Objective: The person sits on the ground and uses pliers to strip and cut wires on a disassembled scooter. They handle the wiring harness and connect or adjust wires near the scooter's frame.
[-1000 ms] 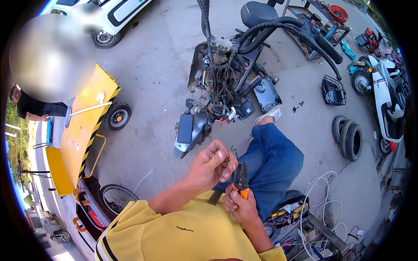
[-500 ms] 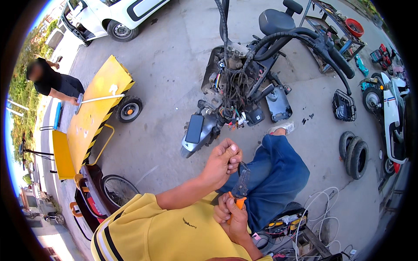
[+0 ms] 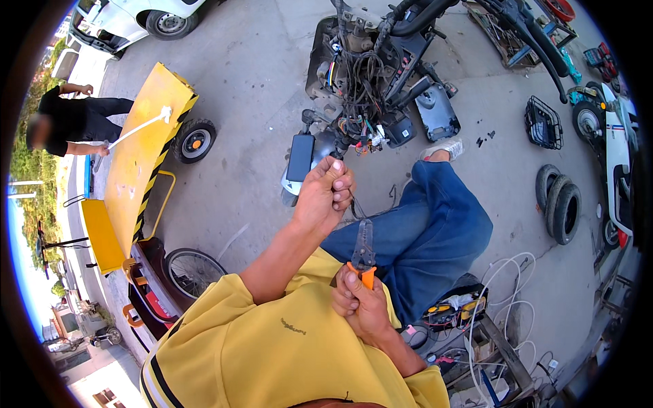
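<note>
My right hand is wrapped round the orange handles of a pair of wire strippers, their dark jaws pointing away from me over my jeans. Pinched in the closed fingers of my left hand is a thin dark wire, which runs down to the strippers' tip. Whether the jaws bite on it is too small to tell. Just beyond my left hand stands a stripped-down electric scooter, with bundled cables and loose connectors hanging out. A black phone lies on its silver front fender.
At the left, a person in black holds a white-tipped stick over a yellow cart. Tyres, a black wire basket and a grey panel lie on the ground to the right. White tubing curls beside an open tool bag.
My view has shifted, and the scooter sits higher in it. Both hands have moved slightly left and up in view, still holding the wire and the strippers. The person's stick has swung on the cart.
</note>
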`<state>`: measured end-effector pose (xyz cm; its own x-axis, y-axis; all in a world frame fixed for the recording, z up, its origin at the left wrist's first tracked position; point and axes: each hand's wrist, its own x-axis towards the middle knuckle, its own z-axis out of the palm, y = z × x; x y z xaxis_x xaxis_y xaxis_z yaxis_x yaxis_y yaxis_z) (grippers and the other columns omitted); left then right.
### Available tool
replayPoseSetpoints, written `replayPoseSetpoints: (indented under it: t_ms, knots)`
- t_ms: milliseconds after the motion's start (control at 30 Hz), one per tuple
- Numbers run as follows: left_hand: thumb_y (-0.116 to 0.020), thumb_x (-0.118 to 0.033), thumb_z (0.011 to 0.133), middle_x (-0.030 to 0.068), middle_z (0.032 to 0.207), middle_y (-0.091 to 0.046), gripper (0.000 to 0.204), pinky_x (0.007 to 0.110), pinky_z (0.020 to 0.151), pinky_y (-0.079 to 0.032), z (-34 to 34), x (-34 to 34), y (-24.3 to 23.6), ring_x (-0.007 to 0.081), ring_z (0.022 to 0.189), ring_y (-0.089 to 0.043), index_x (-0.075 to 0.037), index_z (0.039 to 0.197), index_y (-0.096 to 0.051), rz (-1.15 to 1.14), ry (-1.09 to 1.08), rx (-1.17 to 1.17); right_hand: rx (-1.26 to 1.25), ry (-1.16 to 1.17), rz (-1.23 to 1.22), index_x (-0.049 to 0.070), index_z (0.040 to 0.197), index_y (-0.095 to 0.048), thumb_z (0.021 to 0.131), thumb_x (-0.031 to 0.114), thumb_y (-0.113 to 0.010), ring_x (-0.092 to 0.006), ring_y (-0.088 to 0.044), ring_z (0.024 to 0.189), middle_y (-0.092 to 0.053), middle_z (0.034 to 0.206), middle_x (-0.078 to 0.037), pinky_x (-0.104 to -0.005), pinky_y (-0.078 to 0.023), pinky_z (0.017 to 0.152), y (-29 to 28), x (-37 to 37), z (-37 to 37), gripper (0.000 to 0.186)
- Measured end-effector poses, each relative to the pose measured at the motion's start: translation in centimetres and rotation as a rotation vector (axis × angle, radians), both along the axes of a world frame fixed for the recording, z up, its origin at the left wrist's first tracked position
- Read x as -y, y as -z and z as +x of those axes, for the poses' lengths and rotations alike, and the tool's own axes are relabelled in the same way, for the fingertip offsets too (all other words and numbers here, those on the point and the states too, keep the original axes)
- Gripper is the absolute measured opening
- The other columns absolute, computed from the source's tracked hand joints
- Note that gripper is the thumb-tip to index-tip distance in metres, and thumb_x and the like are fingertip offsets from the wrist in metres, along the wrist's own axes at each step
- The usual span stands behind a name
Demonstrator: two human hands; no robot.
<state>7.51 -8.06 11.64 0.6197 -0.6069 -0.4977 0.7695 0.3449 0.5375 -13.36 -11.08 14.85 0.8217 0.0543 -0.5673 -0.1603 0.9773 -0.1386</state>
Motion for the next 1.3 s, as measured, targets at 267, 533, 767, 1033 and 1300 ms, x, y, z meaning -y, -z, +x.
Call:
replayPoseSetpoints:
  t_ms: [267,533,767,1033,1300]
  knots:
    - [-0.053,-0.019,0.108,-0.0048,0.070,-0.040,0.022,0.021,0.046,-0.025,2.4,-0.8,1.6,0.0049,0.056,-0.032,-0.014,0.087,-0.050,-0.039,-0.060,0.030,-0.048,-0.119,0.012,0.007,0.099,-0.054,0.105,0.021,-0.061,-0.0041,-0.032,0.056,-0.040,0.077,0.003,-0.0222,-0.026,0.051,-0.3,1.6,-1.9,0.017]
    - [-0.051,-0.015,0.108,-0.0014,0.073,-0.044,0.015,0.025,0.050,-0.030,12.3,-10.2,4.0,0.0083,0.058,-0.035,-0.012,0.094,-0.047,0.061,-0.480,0.071,-0.353,-0.217,-0.346,0.006,0.101,-0.056,0.101,0.022,-0.067,-0.0068,-0.040,0.057,-0.044,0.072,0.002,-0.0248,-0.034,0.053,0.3,5.8,-13.6,0.019]
    - [-0.050,-0.023,0.110,-0.0022,0.075,-0.042,0.019,0.022,0.051,-0.031,5.6,-7.3,4.2,0.0074,0.061,-0.036,-0.013,0.094,-0.048,0.045,-0.173,0.008,-0.137,-0.053,-1.069,0.001,0.110,-0.061,0.100,0.010,-0.063,-0.0082,-0.057,0.078,-0.060,0.085,-0.001,-0.0241,-0.048,0.073,5.4,5.2,-3.5,0.013]
    - [-0.053,-0.025,0.109,-0.0026,0.076,-0.043,0.021,0.022,0.050,-0.032,3.2,-5.6,0.3,0.0068,0.061,-0.037,-0.013,0.093,-0.047,0.020,-0.070,0.039,-0.020,-0.037,-1.578,-0.003,0.123,-0.057,0.095,0.016,-0.073,-0.0278,-0.063,0.087,-0.062,0.097,-0.012,-0.0372,-0.051,0.081,3.8,4.3,5.2,0.039]
    - [-0.056,-0.027,0.108,-0.0039,0.074,-0.043,0.024,0.022,0.049,-0.031,2.2,-3.5,-1.4,0.0059,0.060,-0.037,-0.014,0.090,-0.048,-0.080,0.036,0.046,-0.148,-0.175,-1.866,-0.002,0.129,-0.055,0.090,0.017,-0.076,-0.0375,-0.060,0.101,-0.059,0.108,-0.018,-0.0447,-0.049,0.087,4.5,3.6,3.3,0.048]
